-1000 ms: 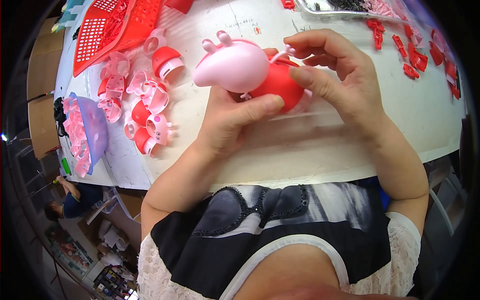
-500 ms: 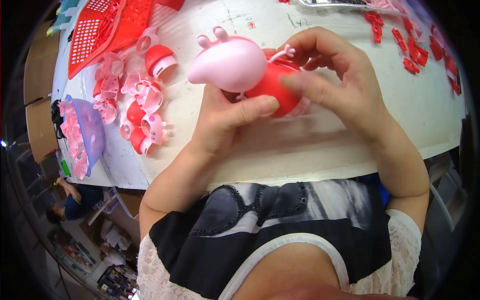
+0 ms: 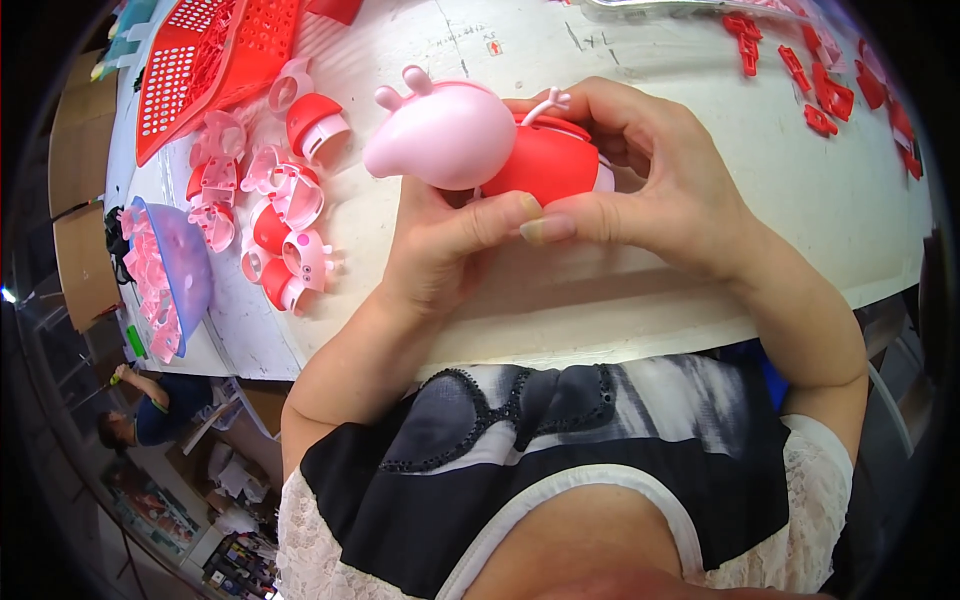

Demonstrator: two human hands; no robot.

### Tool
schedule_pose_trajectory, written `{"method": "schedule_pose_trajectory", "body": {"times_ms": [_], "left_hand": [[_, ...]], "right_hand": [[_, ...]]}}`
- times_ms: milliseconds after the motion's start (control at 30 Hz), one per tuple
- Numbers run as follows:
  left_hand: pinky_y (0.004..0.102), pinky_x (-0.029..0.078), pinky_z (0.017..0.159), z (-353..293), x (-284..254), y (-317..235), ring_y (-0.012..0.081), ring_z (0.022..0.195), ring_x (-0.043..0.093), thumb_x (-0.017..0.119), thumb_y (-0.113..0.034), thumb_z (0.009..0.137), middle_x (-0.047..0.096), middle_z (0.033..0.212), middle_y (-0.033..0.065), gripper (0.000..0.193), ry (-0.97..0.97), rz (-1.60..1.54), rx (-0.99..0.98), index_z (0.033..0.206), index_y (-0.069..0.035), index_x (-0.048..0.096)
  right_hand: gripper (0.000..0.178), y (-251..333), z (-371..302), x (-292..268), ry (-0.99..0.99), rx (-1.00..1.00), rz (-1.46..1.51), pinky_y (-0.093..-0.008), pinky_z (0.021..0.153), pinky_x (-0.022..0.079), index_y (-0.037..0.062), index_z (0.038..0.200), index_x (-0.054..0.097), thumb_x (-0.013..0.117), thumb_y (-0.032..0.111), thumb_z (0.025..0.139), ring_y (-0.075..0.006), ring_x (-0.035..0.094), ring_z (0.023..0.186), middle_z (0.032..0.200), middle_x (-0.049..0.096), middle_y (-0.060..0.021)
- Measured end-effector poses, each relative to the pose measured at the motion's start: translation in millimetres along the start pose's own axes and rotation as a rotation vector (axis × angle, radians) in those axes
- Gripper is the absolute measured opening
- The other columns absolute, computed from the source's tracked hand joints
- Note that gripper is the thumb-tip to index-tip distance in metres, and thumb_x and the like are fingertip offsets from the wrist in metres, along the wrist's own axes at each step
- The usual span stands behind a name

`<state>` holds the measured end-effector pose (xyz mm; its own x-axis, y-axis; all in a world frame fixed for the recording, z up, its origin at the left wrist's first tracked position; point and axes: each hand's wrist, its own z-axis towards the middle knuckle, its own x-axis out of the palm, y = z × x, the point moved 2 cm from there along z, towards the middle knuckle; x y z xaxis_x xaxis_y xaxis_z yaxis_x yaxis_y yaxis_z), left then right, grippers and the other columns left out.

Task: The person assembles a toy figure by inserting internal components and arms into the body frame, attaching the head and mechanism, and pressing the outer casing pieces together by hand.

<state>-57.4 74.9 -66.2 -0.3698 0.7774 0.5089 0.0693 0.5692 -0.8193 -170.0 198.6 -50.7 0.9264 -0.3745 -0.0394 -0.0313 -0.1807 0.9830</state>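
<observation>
Two hands are doing all the work here, and they're both gripping the same thing: a pink-and-red pig-shaped toy (image 3: pixel 497 150), which is sitting just above the centre of the frame, being held over the white surface (image 3: pixel 850 220). Its long axis is running roughly left to right, with the snout pointing left and the pale pink lower end heading into the right hand (image 3: pixel 670 190). So the right hand is being the nearer one to the body end, while the left hand (image 3: pixel 435 235) is sitting nearer the head and neck. Both thumbs are pressing along the near side of the red body, their tips almost meeting. The right fingers are curling round the far side; the left ones are mostly hiding behind the toy, so I can't tell exactly how they're curled. One thin pink arm (image 3: pixel 543 106) is sticking up toward the top. Over in the left of the frame, loose red and pink parts (image 3: pixel 270 228) are lying beside a bluish bowl (image 3: pixel 192 265).
</observation>
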Motion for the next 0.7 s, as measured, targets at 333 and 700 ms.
{"method": "schedule_pose_trajectory", "body": {"times_ms": [333,700], "left_hand": [[0.0268,0.044,0.085,4.4,0.2,7.0,0.0158,0.099,0.052,0.069,-0.012,0.072,0.05,0.11,0.0098,0.055,0.06,-0.129,-0.014,0.118,0.002,0.042],[0.0285,0.045,0.086,1.6,3.7,-1.5,0.0164,0.101,0.054,0.069,-0.007,0.074,0.053,0.11,0.0117,0.051,0.064,-0.126,0.055,0.117,0.004,0.043]], "right_hand": [[0.044,-1.5,10.6,-4.3,-0.026,0.166,0.294,-0.0228,0.069,0.046,0.0011,0.096,0.06,0.07,0.037,0.072,-0.0108,0.058,0.071,0.077,0.061,-0.0053],[0.031,15.3,2.5,-2.0,-0.44,-0.727,-0.626,-0.0259,0.068,0.047,0.0037,0.094,0.062,0.074,0.007,0.066,-0.017,0.057,0.077,0.09,0.059,-0.0077]]}}
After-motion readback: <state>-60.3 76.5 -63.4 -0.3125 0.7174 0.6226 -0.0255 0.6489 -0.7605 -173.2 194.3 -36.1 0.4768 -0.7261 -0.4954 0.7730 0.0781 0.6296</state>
